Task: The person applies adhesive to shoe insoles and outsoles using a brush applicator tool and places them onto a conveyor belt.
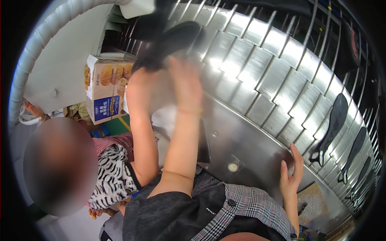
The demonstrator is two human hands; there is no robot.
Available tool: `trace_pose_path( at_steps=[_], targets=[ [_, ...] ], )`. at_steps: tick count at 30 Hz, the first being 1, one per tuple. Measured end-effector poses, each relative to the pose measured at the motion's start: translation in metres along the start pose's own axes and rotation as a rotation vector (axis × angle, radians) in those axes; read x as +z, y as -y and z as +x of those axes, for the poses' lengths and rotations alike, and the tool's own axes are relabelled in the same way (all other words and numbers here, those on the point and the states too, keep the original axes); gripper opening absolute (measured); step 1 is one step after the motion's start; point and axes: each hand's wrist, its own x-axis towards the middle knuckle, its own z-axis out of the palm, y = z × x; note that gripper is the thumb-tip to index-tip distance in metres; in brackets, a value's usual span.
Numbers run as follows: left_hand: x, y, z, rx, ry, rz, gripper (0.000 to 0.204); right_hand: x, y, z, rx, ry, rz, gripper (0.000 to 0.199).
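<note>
My left hand (185, 76) reaches up to the steel slat conveyor. Motion smears its fingers beside a dark, blurred, elongated piece (177, 38); I cannot tell whether they touch it. A co-worker's hand (140, 82), from the left, is at the lower end of a blurred black piece, also smeared. My right hand (291, 172), at the right, has its fingers apart against the conveyor's near edge and holds nothing. Farther along the slats lies a black shoe-sole-shaped piece (333, 128), with several similar ones beyond it.
Overlapping steel slats (277, 80) with upright rods curve across the top and right. A printed cardboard carton (108, 86) stands at the left above the co-worker's patterned sleeve (114, 174). A ribbed grey hose (34, 48) arches along the left. A round pale knob (232, 166) sits on the steel panel.
</note>
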Motion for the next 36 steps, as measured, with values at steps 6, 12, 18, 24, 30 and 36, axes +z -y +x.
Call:
trace_pose_path(
  at_steps=[6,12,18,24,30,36],
  targets=[
    [-0.052,0.03,0.065,-0.081,0.011,-0.083,0.08,-0.026,0.006,-0.054,0.093,-0.115,0.26,0.038],
    [-0.003,0.066,0.122,-0.413,0.018,-0.318,0.057,-0.045,-0.016,-0.161,0.061,-0.403,0.156,0.034],
    [-0.023,0.083,0.132,-0.371,-0.041,-0.069,0.034,-0.057,-0.039,-0.297,0.266,-0.808,0.393,0.022],
    [0.093,0.059,-0.206,-0.847,0.611,-0.202,0.025,-0.092,-0.181,-0.402,0.554,-0.746,0.843,0.021],
    [0.034,0.103,-0.438,-0.891,1.066,-0.443,0.062,-0.089,-0.283,-0.392,0.407,-0.934,1.017,0.084],
    [-0.001,0.083,-0.511,-0.975,1.226,-0.502,0.072,-0.145,-0.236,-0.337,-0.312,-1.073,0.526,0.073]
  ],
)
